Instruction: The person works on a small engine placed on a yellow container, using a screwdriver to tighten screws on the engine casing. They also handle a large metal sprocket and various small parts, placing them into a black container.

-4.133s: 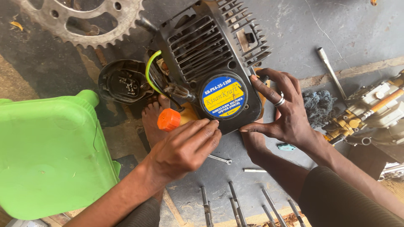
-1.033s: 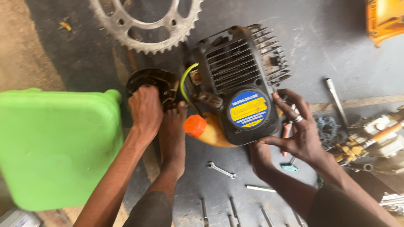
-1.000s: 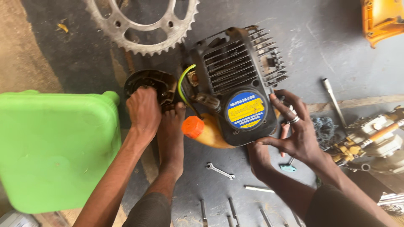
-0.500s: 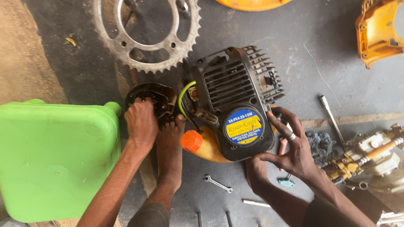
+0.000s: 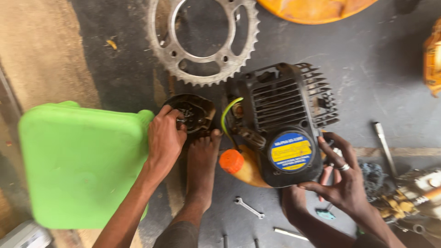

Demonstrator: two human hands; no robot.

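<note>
Engine (image 5: 280,124) on floor, shifted lower right since a second ago, steadied by right hand (image 5: 340,179), fingers spread wide on housing. Left hand (image 5: 165,140) kept curled on black part (image 5: 193,112) beside foot (image 5: 202,160). Grips unchanged, so work continuing there.

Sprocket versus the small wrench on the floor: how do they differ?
The sprocket is a large toothed ring, lying beyond the engine; the small wrench is a slim bar, lying nearer the person, beside the bare foot. Both are grey metal, flat on the floor, untouched.
</note>
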